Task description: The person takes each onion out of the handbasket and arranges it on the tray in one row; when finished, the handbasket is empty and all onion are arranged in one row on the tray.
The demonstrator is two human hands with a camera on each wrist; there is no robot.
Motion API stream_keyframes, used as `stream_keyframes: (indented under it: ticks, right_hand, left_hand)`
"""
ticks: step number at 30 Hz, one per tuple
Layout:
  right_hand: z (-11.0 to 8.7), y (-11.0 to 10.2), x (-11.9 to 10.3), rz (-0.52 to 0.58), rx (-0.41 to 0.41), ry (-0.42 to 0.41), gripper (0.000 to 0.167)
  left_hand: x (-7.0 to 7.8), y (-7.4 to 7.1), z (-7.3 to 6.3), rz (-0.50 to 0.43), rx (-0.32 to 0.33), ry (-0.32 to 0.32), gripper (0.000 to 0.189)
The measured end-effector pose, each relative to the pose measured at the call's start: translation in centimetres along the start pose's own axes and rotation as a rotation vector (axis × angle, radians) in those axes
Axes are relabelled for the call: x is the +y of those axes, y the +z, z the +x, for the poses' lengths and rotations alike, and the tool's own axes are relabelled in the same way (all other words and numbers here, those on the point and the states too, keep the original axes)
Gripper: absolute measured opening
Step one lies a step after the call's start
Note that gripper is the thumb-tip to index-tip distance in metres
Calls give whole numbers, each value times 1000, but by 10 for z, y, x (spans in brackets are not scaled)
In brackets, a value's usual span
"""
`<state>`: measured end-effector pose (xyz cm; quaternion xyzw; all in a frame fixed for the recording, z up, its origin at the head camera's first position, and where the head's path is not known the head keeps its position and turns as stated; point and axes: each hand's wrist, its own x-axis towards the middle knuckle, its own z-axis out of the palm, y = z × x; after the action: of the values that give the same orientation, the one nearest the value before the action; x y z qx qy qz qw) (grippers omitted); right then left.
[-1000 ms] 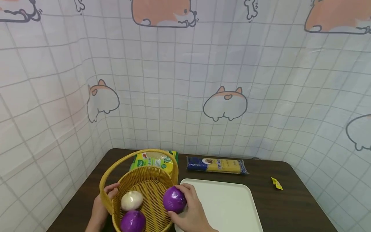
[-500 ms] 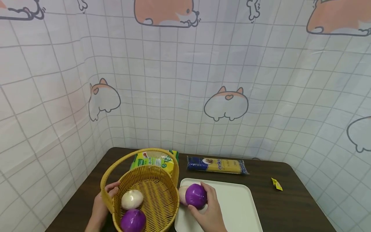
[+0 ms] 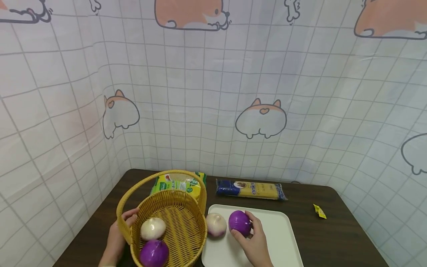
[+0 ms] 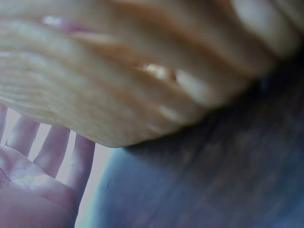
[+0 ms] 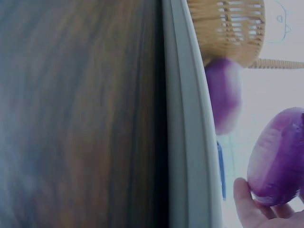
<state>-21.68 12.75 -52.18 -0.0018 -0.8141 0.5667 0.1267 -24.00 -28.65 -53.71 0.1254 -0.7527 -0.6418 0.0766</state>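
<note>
Right hand (image 3: 253, 241) fingers grasp purple onion (image 3: 239, 223) over white tray (image 3: 283, 237), just right of pale onion (image 3: 216, 224); left hand (image 3: 117, 237) grips basket (image 3: 186, 222) rim.

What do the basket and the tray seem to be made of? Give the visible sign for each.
Basket: woven wicker or rattan-like strands, yellow and matte; the weave shows plainly. Tray: probably plastic, smooth off-white, with a rounded, moulded-looking rim.

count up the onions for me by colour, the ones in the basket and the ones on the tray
Purple: 2, one in the basket at, one on the tray in the right hand at.
White: 2, one in the basket, one on the tray.
Total: 4 onions.
</note>
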Motion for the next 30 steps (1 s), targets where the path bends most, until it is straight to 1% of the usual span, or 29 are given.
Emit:
stream_keyframes:
  ticks: [4, 7, 11, 18, 23, 28, 30]
  right_hand:
    - [5, -4, 5, -63, 25, 15, 75]
    - [7, -6, 8, -100, 27, 31, 76]
    - [9, -7, 12, -121, 14, 47, 77]
    - [11, -7, 22, -178, -30, 23, 79]
    - [11, -3, 27, -190, -43, 9, 80]
    - [12, -2, 26, -204, -59, -9, 81]
    - [12, -3, 24, -210, -68, -8, 81]
  left_hand:
    - [2, 1, 1, -4, -2, 11, 56]
    - [2, 2, 1, -8, -3, 18, 56]
    - [1, 2, 1, -11, -6, 21, 55]
    - [4, 3, 1, -25, -11, 15, 55]
    - [4, 1, -3, -38, -7, 18, 54]
    - [2, 1, -3, -67, -11, 17, 55]
    - [2, 2, -3, -65, -12, 22, 56]
